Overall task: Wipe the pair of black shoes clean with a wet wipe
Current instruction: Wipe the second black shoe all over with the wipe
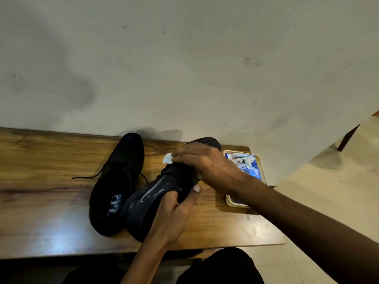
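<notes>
Left hand (172, 214) grips the held shoe (155, 193) at its heel, fingers curled round it, tilted above the tabletop (51, 201). Right hand (203, 162) pinches the wipe (167, 158) at its laces. Second shoe (117, 181) lies just left. Risk: wet shoe slipping from the grip, or wipe snagging laces.

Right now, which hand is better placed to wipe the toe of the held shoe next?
The right hand: it presses the wet wipe on the held shoe, near its toe. The left hand grips that shoe from below.
</notes>
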Motion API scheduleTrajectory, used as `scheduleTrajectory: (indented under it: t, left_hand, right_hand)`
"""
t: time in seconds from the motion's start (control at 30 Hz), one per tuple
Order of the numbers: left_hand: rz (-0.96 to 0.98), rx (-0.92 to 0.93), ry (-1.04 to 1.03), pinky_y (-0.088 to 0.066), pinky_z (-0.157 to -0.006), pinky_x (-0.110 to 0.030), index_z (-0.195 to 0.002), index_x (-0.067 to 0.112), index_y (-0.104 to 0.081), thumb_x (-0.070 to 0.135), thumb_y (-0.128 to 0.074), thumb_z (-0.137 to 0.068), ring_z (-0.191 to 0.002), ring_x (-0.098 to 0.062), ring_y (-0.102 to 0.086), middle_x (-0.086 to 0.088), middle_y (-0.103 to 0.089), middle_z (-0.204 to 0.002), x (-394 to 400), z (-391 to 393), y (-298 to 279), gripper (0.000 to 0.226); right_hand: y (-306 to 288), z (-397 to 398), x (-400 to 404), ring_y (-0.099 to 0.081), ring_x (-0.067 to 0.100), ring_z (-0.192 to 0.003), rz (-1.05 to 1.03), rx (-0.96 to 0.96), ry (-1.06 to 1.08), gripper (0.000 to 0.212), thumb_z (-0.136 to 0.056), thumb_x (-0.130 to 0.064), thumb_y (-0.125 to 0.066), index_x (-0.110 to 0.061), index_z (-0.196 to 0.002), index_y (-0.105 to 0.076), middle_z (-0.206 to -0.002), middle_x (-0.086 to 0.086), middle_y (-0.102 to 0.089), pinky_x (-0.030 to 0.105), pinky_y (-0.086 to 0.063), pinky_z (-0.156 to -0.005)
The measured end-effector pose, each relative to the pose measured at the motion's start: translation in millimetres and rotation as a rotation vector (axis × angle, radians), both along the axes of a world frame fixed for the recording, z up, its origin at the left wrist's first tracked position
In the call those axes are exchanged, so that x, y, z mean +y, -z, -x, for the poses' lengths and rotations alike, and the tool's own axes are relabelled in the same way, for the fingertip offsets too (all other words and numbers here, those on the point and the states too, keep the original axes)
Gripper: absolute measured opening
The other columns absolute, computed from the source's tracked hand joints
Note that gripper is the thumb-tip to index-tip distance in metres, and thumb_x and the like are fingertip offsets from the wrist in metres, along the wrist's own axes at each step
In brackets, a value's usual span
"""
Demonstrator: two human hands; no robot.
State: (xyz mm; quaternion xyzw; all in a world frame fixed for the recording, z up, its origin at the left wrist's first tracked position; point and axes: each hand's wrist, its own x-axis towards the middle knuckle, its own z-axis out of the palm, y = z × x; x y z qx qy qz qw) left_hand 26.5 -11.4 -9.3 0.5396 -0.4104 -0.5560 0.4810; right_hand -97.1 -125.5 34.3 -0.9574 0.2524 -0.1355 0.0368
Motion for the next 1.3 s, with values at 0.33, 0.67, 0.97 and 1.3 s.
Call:
scheduleTrajectory:
  t: [0.33, 0.67, 0.97, 1.3]
  left_hand:
    - [0.059, 0.355, -0.037, -0.043, -0.106, -0.035, -0.116, 0.034, -0.07, 0.03, -0.064, -0.093, -0.123, -0.012, -0.062, 0.005, -0.07, -0.126, -4, -2, -8, 0.024]
    - [0.016, 0.89, -0.13, -0.05, -0.1, -0.041, -0.138, 0.011, -0.054, 0.023, -0.045, -0.093, -0.12, -0.028, -0.065, -0.014, -0.066, -0.131, -4, -13, -34, 0.047]
    - [-0.076, 1.056, -0.144, -0.054, -0.094, -0.041, -0.133, 0.007, -0.062, 0.03, -0.041, -0.099, -0.115, -0.03, -0.068, -0.017, -0.067, -0.128, -7, -10, -35, 0.046]
    - [-0.091, 1.1, -0.195, -0.051, -0.1, -0.041, -0.131, 0.003, -0.06, 0.046, -0.037, -0.102, -0.124, -0.03, -0.062, -0.022, -0.061, -0.136, -9, -17, -24, 0.057]
  right_hand:
    - [3, 37, -35, -0.065, 0.03, -0.104, 0.254, -0.367, 0.445, 0.038, -0.088, -0.002, -0.048, -0.005, -0.118, -0.072, -0.117, 0.009, -0.071, 0.033, -0.05, -0.092]
    - [24, 19, 24, -0.065, 0.009, -0.11, -0.104, -0.945, 0.665, 0.047, -0.086, 0.013, -0.063, -0.012, -0.125, -0.068, -0.117, 0.0, -0.071, 0.034, -0.055, -0.095]
    - [-4, 15, -1, -0.063, 0.026, -0.118, 0.211, -0.61, 0.551, 0.042, -0.089, 0.003, -0.051, -0.006, -0.128, -0.067, -0.128, 0.013, -0.066, 0.035, -0.052, -0.1]
    - [38, 6, 76, -0.056, 0.023, -0.113, 0.141, -0.371, 0.299, 0.042, -0.093, -0.005, -0.044, -0.01, -0.133, -0.059, -0.126, 0.01, -0.064, 0.027, -0.047, -0.094]
